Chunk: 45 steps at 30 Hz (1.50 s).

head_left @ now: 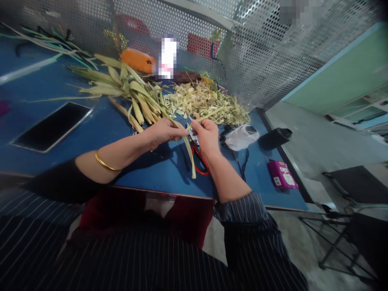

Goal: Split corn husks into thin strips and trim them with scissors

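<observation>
My left hand (168, 132) pinches a long pale green corn husk strip (190, 155), whose lower end hangs toward the table's front. Close beside it, my right hand (206, 135) is closed, thumb against fingers, on a thin piece of husk that sticks out above it. Scissors with red handles (200, 163) lie on the table under the hands, their blades partly hidden. A bundle of whole corn husks (138, 97) spreads out to the left. Behind my hands is a heap of shredded husk pieces (206, 101).
On the blue table (148, 169) are a phone (53, 126), an orange packet (137, 60), a white roll (242, 137), a black cylinder (275, 138) and a purple tissue pack (282, 174). A perforated metal screen (254, 60) stands behind. Black folding chairs (360, 184) are at right.
</observation>
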### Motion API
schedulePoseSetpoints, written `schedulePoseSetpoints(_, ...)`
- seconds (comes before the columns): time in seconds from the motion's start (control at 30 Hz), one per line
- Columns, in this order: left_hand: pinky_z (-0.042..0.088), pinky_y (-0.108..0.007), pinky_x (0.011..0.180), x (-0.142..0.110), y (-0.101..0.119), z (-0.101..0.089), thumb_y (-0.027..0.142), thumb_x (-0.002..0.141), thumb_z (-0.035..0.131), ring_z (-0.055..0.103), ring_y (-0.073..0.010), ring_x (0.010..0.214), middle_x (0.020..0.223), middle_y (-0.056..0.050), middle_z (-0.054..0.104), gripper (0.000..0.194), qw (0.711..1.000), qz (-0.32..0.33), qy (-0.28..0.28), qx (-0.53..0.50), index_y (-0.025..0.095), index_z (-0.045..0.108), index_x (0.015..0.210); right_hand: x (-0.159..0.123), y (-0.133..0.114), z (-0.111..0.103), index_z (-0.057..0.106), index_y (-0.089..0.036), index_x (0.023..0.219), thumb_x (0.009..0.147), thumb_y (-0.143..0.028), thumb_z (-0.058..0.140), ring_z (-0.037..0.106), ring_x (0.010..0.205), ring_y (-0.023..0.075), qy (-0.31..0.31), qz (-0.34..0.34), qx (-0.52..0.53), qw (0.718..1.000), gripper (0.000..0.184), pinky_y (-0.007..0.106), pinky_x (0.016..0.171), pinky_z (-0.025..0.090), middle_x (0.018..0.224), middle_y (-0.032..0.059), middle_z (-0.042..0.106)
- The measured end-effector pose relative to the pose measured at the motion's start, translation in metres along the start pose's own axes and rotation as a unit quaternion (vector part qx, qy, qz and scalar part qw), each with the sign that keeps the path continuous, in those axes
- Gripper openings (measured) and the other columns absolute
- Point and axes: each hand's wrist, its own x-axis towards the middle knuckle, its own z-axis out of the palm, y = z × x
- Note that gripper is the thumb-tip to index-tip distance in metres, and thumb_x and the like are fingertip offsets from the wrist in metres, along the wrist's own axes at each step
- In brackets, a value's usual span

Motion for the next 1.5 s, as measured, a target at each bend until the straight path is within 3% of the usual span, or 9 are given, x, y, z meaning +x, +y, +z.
schedulePoseSetpoints(0.2, 0.024, -0.021, 0.042, 0.000, 0.001, -0.004, 0.031, 0.071, 0.074, 0.038, -0.0055, 0.043, 0.054, 0.000, 0.054, 0.020, 0.999, -0.037, 0.004, -0.005, 0.012, 0.068, 0.073, 0.002, 0.001, 0.000, 0.057, -0.018, 0.062, 0.076, -0.034, 0.063, 0.046, 0.052, 0.0088, -0.016, 0.000, -0.022, 1.000, 0.022, 0.024, 0.054, 0.039, 0.053, -0.0048, 0.052)
schedulePoseSetpoints(0.43, 0.026, -0.022, 0.041, 0.002, 0.004, -0.009, 0.034, 0.083, 0.065, 0.038, -0.0064, 0.042, 0.048, -0.002, 0.048, 0.031, 0.997, -0.051, -0.009, -0.060, 0.012, 0.065, 0.061, 0.007, -0.006, -0.013, 0.057, -0.018, 0.055, 0.080, -0.052, 0.060, 0.045, 0.047, 0.0094, -0.034, 0.010, -0.066, 0.997, 0.042, 0.025, 0.050, 0.038, 0.048, -0.0028, 0.049)
schedulePoseSetpoints(0.53, 0.027, -0.023, 0.041, 0.001, 0.004, -0.009, 0.035, 0.082, 0.067, 0.038, -0.0064, 0.040, 0.046, -0.002, 0.049, 0.032, 0.999, -0.044, -0.002, -0.031, 0.013, 0.064, 0.059, 0.002, -0.019, -0.018, 0.059, -0.019, 0.052, 0.085, -0.055, 0.054, 0.046, 0.050, 0.0110, -0.003, -0.068, -0.152, 0.986, 0.049, 0.026, 0.054, 0.037, 0.047, -0.0014, 0.048)
schedulePoseSetpoints(0.6, 0.027, -0.022, 0.040, 0.000, 0.004, -0.008, 0.037, 0.080, 0.068, 0.040, -0.0065, 0.039, 0.045, -0.003, 0.051, 0.033, 0.999, -0.041, -0.019, 0.003, 0.013, 0.065, 0.057, -0.002, -0.026, -0.018, 0.065, -0.020, 0.063, 0.086, -0.047, 0.057, 0.052, 0.063, 0.0127, 0.002, -0.147, -0.173, 0.974, 0.036, 0.027, 0.063, 0.040, 0.062, 0.0004, 0.058)
schedulePoseSetpoints(0.7, 0.028, -0.021, 0.040, -0.002, 0.002, -0.006, 0.038, 0.076, 0.071, 0.043, -0.0069, 0.040, 0.047, -0.004, 0.055, 0.034, 0.996, -0.028, -0.063, 0.059, 0.013, 0.064, 0.053, -0.005, -0.028, -0.013, 0.071, -0.022, 0.081, 0.083, -0.035, 0.062, 0.056, 0.077, 0.0142, -0.104, -0.169, -0.140, 0.970, 0.016, 0.028, 0.073, 0.043, 0.081, 0.0010, 0.065)
schedulePoseSetpoints(0.83, 0.032, -0.021, 0.040, -0.005, 0.001, -0.003, 0.036, 0.076, 0.070, 0.048, -0.0080, 0.040, 0.051, -0.006, 0.060, 0.034, 0.991, -0.012, -0.098, 0.095, 0.013, 0.064, 0.052, -0.005, -0.020, -0.007, 0.068, -0.019, 0.078, 0.075, -0.027, 0.067, 0.052, 0.066, 0.0119, -0.205, -0.058, -0.035, 0.976, 0.008, 0.027, 0.064, 0.041, 0.071, -0.0016, 0.062)
schedulePoseSetpoints(1.1, 0.040, -0.020, 0.043, -0.003, -0.001, -0.001, 0.029, 0.073, 0.070, 0.058, -0.0104, 0.045, 0.061, -0.007, 0.069, 0.020, 0.996, -0.025, -0.073, 0.042, 0.013, 0.070, 0.061, -0.008, -0.020, -0.002, 0.053, -0.019, 0.066, 0.074, -0.026, 0.063, 0.042, 0.056, 0.0087, -0.137, 0.004, 0.040, 0.990, 0.015, 0.025, 0.057, 0.036, 0.057, -0.0053, 0.049)
schedulePoseSetpoints(1.27, 0.042, -0.020, 0.044, -0.001, -0.004, -0.005, 0.029, 0.070, 0.072, 0.058, -0.0110, 0.045, 0.060, -0.009, 0.070, 0.017, 0.993, -0.031, -0.099, 0.059, 0.014, 0.074, 0.062, -0.009, -0.013, 0.002, 0.052, -0.020, 0.065, 0.074, -0.024, 0.063, 0.044, 0.058, 0.0097, -0.089, -0.026, 0.052, 0.994, 0.014, 0.026, 0.061, 0.039, 0.059, -0.0047, 0.049)
schedulePoseSetpoints(1.5, 0.043, -0.020, 0.044, -0.002, -0.005, -0.005, 0.027, 0.071, 0.072, 0.058, -0.0106, 0.044, 0.060, -0.009, 0.070, 0.014, 0.992, -0.035, -0.103, 0.059, 0.015, 0.074, 0.064, -0.008, -0.009, 0.004, 0.054, -0.021, 0.068, 0.076, -0.026, 0.063, 0.045, 0.059, 0.0101, -0.096, -0.039, 0.007, 0.995, 0.012, 0.026, 0.061, 0.040, 0.061, -0.0044, 0.050)
